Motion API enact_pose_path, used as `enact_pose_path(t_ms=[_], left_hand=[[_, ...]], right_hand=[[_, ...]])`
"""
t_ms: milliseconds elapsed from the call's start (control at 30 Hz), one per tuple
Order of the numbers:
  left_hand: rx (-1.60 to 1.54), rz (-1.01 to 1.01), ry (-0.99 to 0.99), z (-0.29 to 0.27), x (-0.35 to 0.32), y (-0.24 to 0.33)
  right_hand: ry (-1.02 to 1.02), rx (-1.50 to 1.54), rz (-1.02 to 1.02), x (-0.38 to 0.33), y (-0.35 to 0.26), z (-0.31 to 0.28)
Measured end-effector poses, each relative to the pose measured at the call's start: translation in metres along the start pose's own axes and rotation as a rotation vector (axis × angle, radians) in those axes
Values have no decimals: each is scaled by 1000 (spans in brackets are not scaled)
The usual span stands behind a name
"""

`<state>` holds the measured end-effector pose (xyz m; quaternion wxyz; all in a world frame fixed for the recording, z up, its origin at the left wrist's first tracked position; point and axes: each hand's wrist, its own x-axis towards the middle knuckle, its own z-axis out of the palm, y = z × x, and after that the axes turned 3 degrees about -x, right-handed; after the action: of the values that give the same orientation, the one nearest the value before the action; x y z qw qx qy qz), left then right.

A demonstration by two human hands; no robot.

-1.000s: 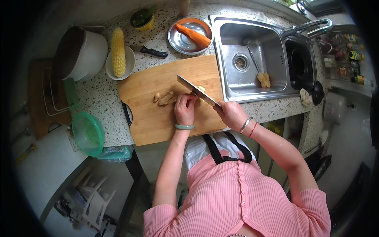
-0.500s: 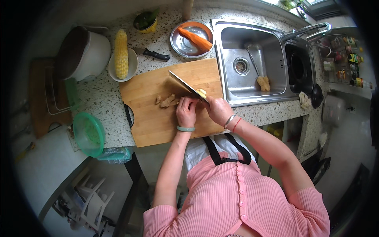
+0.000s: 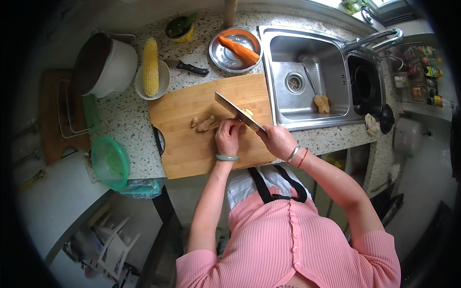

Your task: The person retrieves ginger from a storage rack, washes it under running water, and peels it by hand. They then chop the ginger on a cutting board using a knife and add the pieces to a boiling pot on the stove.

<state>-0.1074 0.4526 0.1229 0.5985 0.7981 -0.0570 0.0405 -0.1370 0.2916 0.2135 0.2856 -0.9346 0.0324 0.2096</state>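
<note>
A wooden cutting board [image 3: 182, 149] lies in front of me. My right hand [image 3: 279, 142] is closed round the handle of a cleaver [image 3: 236, 110], its blade slanting to the far left, tilted over the board. Close beside the blade, my left hand [image 3: 227, 137] has its fingers curled and pinched on a piece of ginger, mostly hidden under the fingertips. Pale yellow cut ginger [image 3: 248, 112] shows on the blade's far side. Unpeeled brown ginger [image 3: 205, 123] lies just left of my left hand.
Beyond the board are a corn cob [image 3: 151, 67] on a white bowl [image 3: 164, 82], a black-handled knife [image 3: 192, 68] and a metal dish [image 3: 222, 61] with a peeled carrot [image 3: 238, 50]. A steel sink [image 3: 307, 44] adjoins at right. Left stand a green basin [image 3: 124, 156] and a white pot [image 3: 120, 62].
My right hand and the cleaver have moved a little to the right and nearer to me, and the broad side of the blade shows more. My left hand stays at about the same place.
</note>
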Motion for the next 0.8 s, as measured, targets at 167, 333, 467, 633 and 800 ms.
enact_pose_path(t_ms=[167, 333, 467, 633, 800], left_hand=[[24, 25, 2, 0, 0, 0], [20, 20, -3, 1, 1, -1], [7, 23, -26, 1, 0, -2], [47, 61, -12, -2, 1, -1], [5, 63, 37, 1, 0, 0]], right_hand=[[-35, -11, 36, 2, -9, -5], [-17, -39, -3, 12, -7, 4], [97, -25, -15, 33, -3, 29], [86, 44, -42, 39, -5, 20], [137, 4, -120, 32, 2, 18]])
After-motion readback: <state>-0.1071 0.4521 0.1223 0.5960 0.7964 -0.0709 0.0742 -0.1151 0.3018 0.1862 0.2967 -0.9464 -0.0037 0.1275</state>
